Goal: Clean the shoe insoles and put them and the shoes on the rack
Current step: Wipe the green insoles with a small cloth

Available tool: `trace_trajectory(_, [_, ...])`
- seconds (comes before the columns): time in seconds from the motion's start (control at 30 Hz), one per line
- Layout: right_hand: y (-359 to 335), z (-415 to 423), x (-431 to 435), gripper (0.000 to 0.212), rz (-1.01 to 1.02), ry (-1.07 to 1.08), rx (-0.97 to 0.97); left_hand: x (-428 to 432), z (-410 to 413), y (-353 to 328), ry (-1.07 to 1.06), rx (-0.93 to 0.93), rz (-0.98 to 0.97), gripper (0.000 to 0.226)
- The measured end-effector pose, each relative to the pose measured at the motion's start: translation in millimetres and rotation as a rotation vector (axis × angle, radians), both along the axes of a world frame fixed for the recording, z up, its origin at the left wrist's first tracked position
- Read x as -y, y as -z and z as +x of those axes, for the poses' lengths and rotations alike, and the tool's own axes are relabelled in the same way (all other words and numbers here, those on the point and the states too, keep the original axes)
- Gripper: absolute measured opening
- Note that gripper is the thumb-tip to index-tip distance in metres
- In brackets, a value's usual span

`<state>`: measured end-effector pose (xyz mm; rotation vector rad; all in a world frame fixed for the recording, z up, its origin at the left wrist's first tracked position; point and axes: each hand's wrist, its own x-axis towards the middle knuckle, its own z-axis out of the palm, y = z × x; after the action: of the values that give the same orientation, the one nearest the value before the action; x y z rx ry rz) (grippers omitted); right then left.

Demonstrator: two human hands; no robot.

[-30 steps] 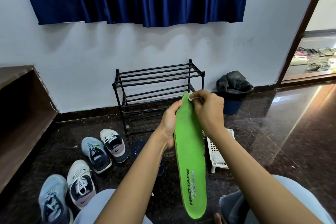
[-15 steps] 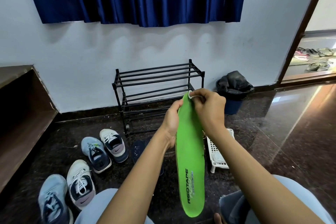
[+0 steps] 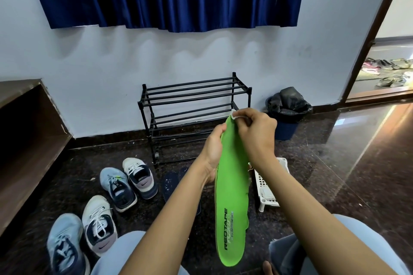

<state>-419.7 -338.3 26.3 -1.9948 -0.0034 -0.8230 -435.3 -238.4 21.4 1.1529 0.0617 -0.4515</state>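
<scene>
Little has changed over the last second: the right hand [image 3: 257, 131] is still at the toe tip of the green insole [image 3: 232, 196], pinching a small white wipe [image 3: 233, 116] against it with curled fingers, and has barely moved. The left hand [image 3: 213, 147] keeps its grip on the insole's left edge near the forefoot, holding it up lengthwise with the heel hanging between the person's knees. The wiping seems to have reached the end of this face, so this insole is probably nearly done, though its back cannot be seen.

Nothing sits on the black rack [image 3: 192, 96] against the wall yet. Four sneakers [image 3: 98, 227] stand on the floor to the left, and a pair of dark insoles [image 3: 171, 185] lies just beyond the left forearm, so most of the task looks to be left.

A white plastic basket [image 3: 262, 185] stands on the floor just right of the insole, with a small pale object [image 3: 267, 193] inside; what it is cannot be made out. Beside the rack, a blue bin [image 3: 286, 129] carries a black liner bag [image 3: 288, 100]; its contents are hidden.
</scene>
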Motion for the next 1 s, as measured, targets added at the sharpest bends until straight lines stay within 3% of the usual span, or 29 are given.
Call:
trace_trajectory(0.23, [10,-13,-12,0.016,-0.028,-0.073,0.01,-3,4,1,-0.012,0.021,0.031,0.065])
trace_trajectory(0.53, [-2,-3,1,0.017,0.033,0.036,-0.004,4,1,-2,0.001,0.012,0.031,0.051])
trace_trajectory(0.7, [6,-13,-9,0.016,0.025,-0.043,0.002,-2,5,-1,-0.003,0.016,0.034,0.06])
trace_trajectory(0.87, [13,-18,-16,0.018,-0.031,-0.106,0.006,-6,5,-4,-0.016,-0.013,0.017,0.052])
trace_trajectory(1.0, [2,0,-3,0.016,-0.042,-0.023,0.018,-1,3,-3,-0.003,0.005,-0.002,0.052])
